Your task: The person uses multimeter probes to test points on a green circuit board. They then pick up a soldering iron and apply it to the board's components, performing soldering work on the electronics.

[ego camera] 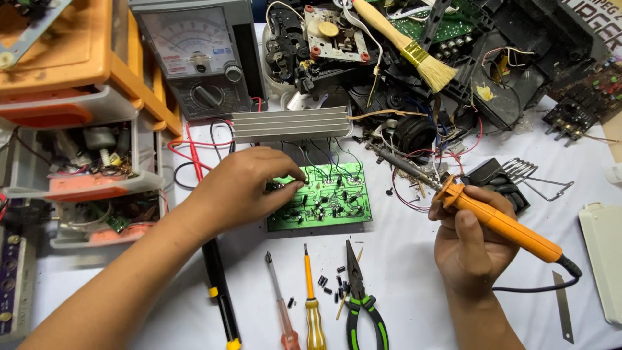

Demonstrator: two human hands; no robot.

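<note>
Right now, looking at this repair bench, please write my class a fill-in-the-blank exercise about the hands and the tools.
1. The right hand holds a soldering iron with an ____ handle.
2. The left hand touches the ____ circuit board.
3. The pliers lie with green and ____ grips.
4. The brush lies ____ the circuit board in the picture.

Missing words: orange; green; black; above

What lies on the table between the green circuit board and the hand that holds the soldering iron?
In the head view, red wires lie there on white cloth.
</note>
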